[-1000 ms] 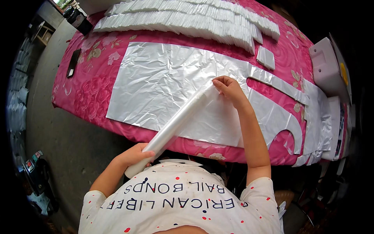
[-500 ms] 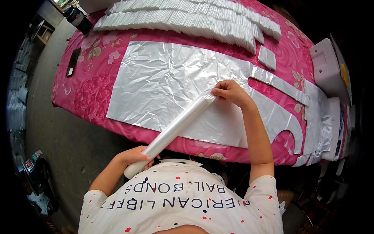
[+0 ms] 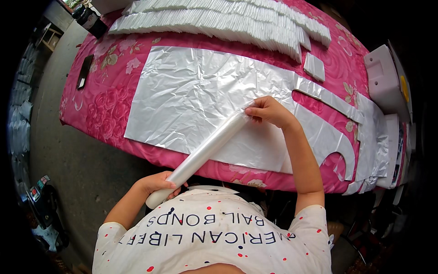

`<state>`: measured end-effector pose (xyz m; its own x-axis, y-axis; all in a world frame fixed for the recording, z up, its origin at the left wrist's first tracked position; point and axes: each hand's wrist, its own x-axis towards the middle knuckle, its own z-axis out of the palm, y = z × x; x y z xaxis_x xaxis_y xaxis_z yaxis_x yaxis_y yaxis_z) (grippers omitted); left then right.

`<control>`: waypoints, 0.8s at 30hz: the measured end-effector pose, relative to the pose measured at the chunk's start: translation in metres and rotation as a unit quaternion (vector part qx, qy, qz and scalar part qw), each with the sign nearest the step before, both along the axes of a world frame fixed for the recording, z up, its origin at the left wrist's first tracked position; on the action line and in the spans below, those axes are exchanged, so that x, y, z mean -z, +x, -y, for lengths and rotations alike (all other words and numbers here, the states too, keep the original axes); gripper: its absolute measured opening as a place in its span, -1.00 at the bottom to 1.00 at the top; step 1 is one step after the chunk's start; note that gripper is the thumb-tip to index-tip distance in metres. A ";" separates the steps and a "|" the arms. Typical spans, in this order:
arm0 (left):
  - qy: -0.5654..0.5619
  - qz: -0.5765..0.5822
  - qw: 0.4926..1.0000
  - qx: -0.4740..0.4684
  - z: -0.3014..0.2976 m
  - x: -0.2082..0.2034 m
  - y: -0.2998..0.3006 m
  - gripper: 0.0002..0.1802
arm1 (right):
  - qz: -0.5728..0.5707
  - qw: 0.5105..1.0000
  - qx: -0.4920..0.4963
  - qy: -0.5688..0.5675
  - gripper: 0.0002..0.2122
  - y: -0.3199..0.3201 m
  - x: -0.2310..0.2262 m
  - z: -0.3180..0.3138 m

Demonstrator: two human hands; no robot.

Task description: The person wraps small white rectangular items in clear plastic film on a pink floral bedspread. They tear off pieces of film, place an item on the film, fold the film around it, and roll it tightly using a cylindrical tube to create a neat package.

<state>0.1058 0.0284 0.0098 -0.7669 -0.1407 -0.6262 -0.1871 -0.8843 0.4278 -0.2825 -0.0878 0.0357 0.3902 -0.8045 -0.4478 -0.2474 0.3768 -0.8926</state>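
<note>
Across my front slants a long, smooth white plastic roll (image 3: 196, 157). The fingers of my left hand (image 3: 160, 182) wrap round its lower end, close to my shirt. At its upper end my right hand (image 3: 265, 112) pinches the loose, gathered film between thumb and fingers. Beneath the roll's upper part a wrinkled, shiny white plastic apron (image 3: 178, 91) lies flat on the table, its curved cut-outs and straps toward the right. Whether more sheets lie under it, I cannot tell.
A pink floral cloth covers the table (image 3: 107, 109). Rows of folded white packets (image 3: 205, 27) line the far side, with a small separate stack (image 3: 314, 67) nearby. A black phone (image 3: 85, 71) and a dark jar (image 3: 89, 20) stand left; a white box (image 3: 382, 73) is right.
My right hand has shifted very slightly down and left at the roll's upper end, keeping its pinch. My left hand stays in place.
</note>
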 end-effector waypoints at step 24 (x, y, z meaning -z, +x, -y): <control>-0.500 0.140 0.794 0.317 0.075 -0.071 -0.033 -0.60 | -0.118 0.981 0.153 -0.034 -0.81 -0.117 -0.014 0.024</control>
